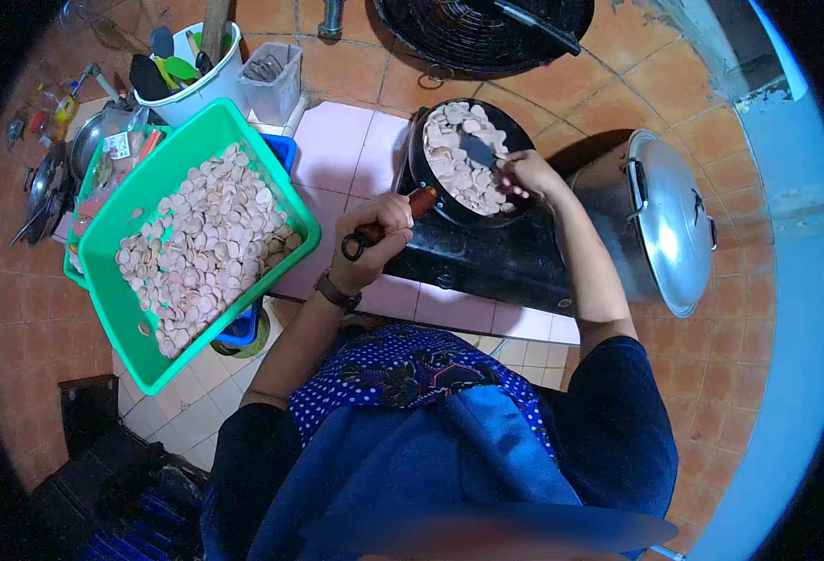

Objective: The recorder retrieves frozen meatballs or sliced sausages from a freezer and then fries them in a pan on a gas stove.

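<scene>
A dark frying pan (419,158) sits on the black stove (482,263), tilted in view and filled with pale round slices (447,151). My left hand (377,235) grips the pan's wooden handle (423,201), whose ring end sticks out past the thumb. Over the pan's right side is my right hand (528,175), fingers curled around what seems to be the handle of a dark spatula (478,151). The spatula's blade lies among the slices; most of its handle is hidden by the hand.
Left of the stove, a green plastic basin (107,308) holds many similar slices. Behind it stand a white bucket (201,91) of utensils and a clear plastic container (272,80). A large lidded aluminium pot (671,224) is at the right. Above hangs a black wok (454,35).
</scene>
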`<state>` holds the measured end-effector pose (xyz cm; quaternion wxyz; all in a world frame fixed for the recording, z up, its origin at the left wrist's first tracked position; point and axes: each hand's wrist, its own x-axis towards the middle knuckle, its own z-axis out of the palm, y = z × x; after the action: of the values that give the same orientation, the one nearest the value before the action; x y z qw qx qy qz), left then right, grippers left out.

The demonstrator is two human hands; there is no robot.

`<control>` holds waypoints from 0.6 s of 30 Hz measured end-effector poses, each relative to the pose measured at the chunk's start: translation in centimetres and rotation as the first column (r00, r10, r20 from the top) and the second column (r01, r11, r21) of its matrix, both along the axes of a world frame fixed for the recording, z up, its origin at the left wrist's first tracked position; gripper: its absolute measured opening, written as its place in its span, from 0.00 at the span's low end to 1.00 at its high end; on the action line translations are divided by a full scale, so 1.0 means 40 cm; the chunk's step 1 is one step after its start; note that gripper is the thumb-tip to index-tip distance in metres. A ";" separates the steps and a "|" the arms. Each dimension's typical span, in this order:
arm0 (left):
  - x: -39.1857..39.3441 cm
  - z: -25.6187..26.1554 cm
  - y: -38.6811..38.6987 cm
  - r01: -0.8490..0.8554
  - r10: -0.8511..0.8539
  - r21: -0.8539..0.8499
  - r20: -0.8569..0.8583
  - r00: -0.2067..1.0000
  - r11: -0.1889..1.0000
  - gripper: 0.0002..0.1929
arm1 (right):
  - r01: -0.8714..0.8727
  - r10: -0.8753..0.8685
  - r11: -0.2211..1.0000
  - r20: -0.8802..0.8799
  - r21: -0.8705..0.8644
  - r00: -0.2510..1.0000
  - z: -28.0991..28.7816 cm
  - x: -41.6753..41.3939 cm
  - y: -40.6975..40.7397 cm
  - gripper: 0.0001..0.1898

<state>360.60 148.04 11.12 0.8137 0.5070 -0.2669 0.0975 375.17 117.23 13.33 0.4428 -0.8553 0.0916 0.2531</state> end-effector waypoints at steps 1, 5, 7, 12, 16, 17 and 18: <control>0.000 0.007 -0.001 -0.024 0.024 0.006 0.018 1.000 1.000 0.12 | -0.024 0.026 0.998 0.037 -0.053 0.999 0.010 0.005 -0.017 0.14; 0.000 0.014 -0.005 -0.042 0.042 -0.004 0.020 0.999 0.999 0.12 | -0.006 0.072 0.962 0.231 -0.272 0.970 0.044 0.036 -0.023 0.12; 0.004 0.001 -0.003 -0.025 0.025 -0.010 0.019 1.000 1.000 0.12 | 0.015 0.399 0.680 0.387 -0.733 0.831 0.035 0.043 0.010 0.12; 0.004 0.009 -0.006 -0.049 0.049 0.022 0.023 0.999 0.999 0.12 | -0.127 0.523 0.521 0.198 -0.844 0.829 -0.049 -0.016 0.037 0.14; -0.001 0.012 -0.001 -0.043 0.043 0.032 0.003 0.999 0.999 0.12 | -0.215 0.598 0.520 0.173 -0.826 0.783 -0.024 -0.103 0.031 0.15; -0.002 0.017 0.000 -0.066 0.066 0.027 0.010 0.998 0.997 0.12 | -0.223 0.584 0.502 0.138 -0.836 0.800 0.004 -0.116 0.034 0.15; -0.004 0.019 0.002 -0.077 0.077 0.027 0.011 0.997 0.997 0.12 | -0.231 0.571 0.483 0.105 -0.845 0.814 0.050 -0.122 0.048 0.15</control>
<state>360.45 148.13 11.86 0.8009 0.5276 -0.2526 0.1275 370.29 119.16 15.31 -0.0549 -0.9871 -0.0977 0.1147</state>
